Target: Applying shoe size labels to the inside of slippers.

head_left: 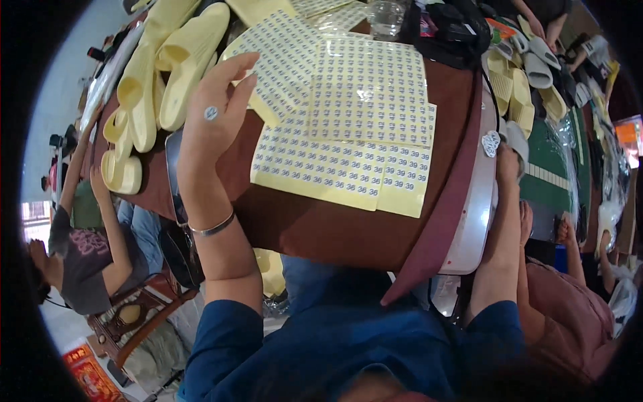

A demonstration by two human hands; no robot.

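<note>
My left hand (218, 110) is raised at the left edge of the overlapping sticker sheets, open, with the thumb and fingers apart and nothing held. A small round sticker (211, 113) is stuck on the back of it. Its fingertips are close to the tilted upper sheet (281, 50); another sheet (368, 87) overlaps that one, and more pale-yellow sheets (315, 164) lie below, all printed with rows of small labels. At the table's right edge, my right hand (507, 164) is closed around a light grey slipper (516, 139), its fingers partly hidden. Beside it sits a crumpled white label piece (491, 143).
Pale-yellow slippers (194, 57) are piled along the brown tabletop (301, 231) at the left. A black bag (455, 37) and a clear plastic cup (385, 19) stand at the back. Several people work nearby; more slippers (519, 94) lie over a green surface (546, 177) at right.
</note>
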